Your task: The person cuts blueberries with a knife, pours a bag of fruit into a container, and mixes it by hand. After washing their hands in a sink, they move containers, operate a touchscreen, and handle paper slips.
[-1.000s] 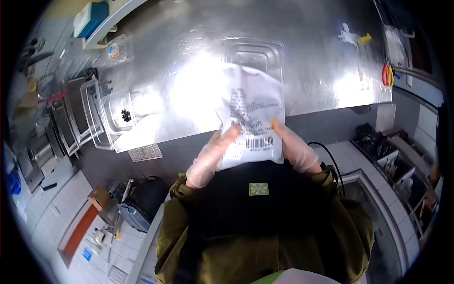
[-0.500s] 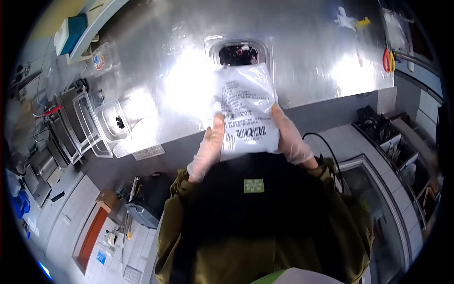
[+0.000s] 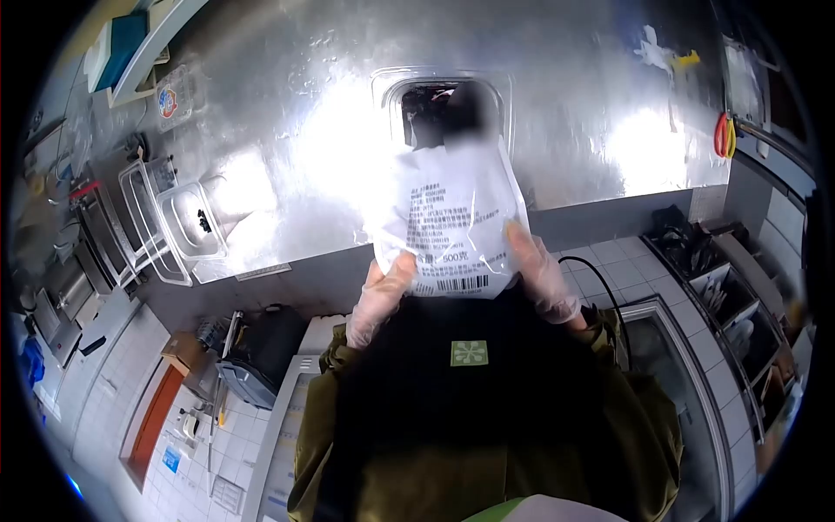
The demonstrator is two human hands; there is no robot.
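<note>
Both my hands, in clear gloves, grip a white plastic bag (image 3: 448,213) with printed text and a barcode. My left hand (image 3: 381,297) is closed on its lower left edge, my right hand (image 3: 546,280) on its lower right edge. The bag is tilted with its far end over a clear plastic container (image 3: 502,84) on the steel counter. At that far end a blurred dark mass (image 3: 467,109) shows over the container. Dark pieces (image 3: 422,109) lie inside the container; the bag's far edge hides part of it.
To the left, a small clear tub (image 3: 185,245) holds a few black bits. Scissors with red and yellow handles (image 3: 724,136) hang at the counter's right end. A white and yellow scrap (image 3: 657,50) lies far right on the steel counter (image 3: 574,96). Shelves (image 3: 726,291) stand lower right.
The bag has tilted and its far end looks wider. A dark mass now shows at that end over the container. Both hands have moved slightly toward my body.
</note>
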